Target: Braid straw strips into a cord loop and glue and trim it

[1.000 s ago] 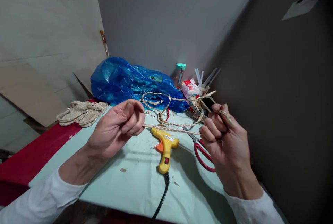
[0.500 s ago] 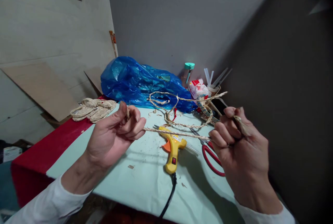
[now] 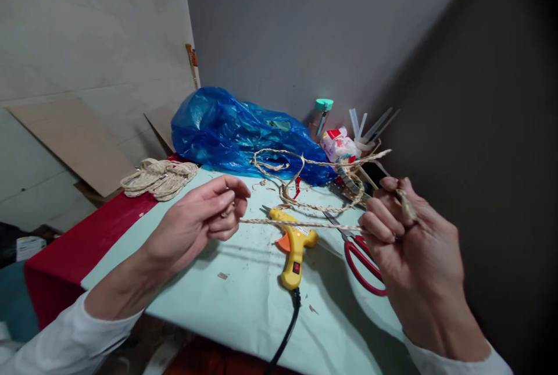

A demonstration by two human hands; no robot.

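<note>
A length of braided straw rope is stretched taut between my two hands, above the table. My left hand pinches its left end with fingertips and thumb. My right hand is closed round the right end, and a frayed tip sticks out above the fingers. More of the same rope lies in loose loops on the table behind. A yellow glue gun with a black cord lies just under the stretched piece. Red-handled scissors lie beside it, partly under my right hand.
The pale green table top carries a crumpled blue plastic bag at the back, a teal-capped bottle, a red-and-white packet and a cup of glue sticks. A coil of rope lies on red cloth at left.
My head has turned a little, shifting the scene rightward. My left hand's fingers have loosened from a fist to a fingertip pinch on the rope. The right hand keeps its grip.
</note>
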